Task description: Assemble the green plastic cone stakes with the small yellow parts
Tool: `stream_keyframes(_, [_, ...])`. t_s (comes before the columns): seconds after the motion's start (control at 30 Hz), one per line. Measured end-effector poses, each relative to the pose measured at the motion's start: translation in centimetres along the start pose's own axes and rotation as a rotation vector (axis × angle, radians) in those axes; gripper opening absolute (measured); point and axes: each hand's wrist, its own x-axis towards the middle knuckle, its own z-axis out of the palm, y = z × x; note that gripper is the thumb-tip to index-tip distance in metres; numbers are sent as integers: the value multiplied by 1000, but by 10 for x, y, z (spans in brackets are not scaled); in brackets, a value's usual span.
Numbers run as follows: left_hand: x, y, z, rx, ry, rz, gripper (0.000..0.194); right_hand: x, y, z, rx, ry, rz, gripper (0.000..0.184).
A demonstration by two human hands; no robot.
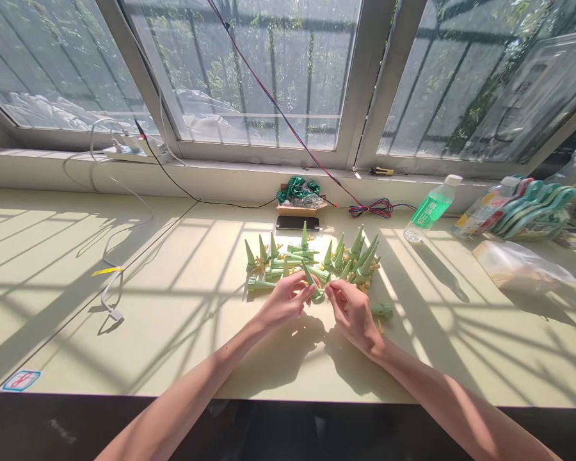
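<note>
My left hand [287, 299] holds a green pointed plastic cone [318, 296] between thumb and fingers, tilted, just above the table. Close beside its base, my right hand [352, 315] is closed in a pinch; whatever its fingertips grip is too small to make out. Behind both hands lies a group of similar green cones [362, 270], some upright and some on their sides, with small yellowish pieces among them. One green piece [383, 311] rests just right of my right hand.
Behind the cones are a black phone [297, 223] and a small box [301, 206] of green material. To the right stand a green-labelled bottle [428, 210], a plastic bag [523, 266] and pale green hangers [532, 208]. A white cable [111, 301] lies left.
</note>
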Motion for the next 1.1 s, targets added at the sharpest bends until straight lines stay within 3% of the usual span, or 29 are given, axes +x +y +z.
stream_keyframes(0.6, [-1,1,1,32,2,22,41,1,4,1,-26,-1,-44,24])
stream_keyframes(0.93, [-3,1,-1,296,39,162,22,-1,6,3,-12,-20,-44,19])
stream_keyframes(1.1, [-2,-6,-1,446,30,274,17,-2,3,2,26,-35,40,18])
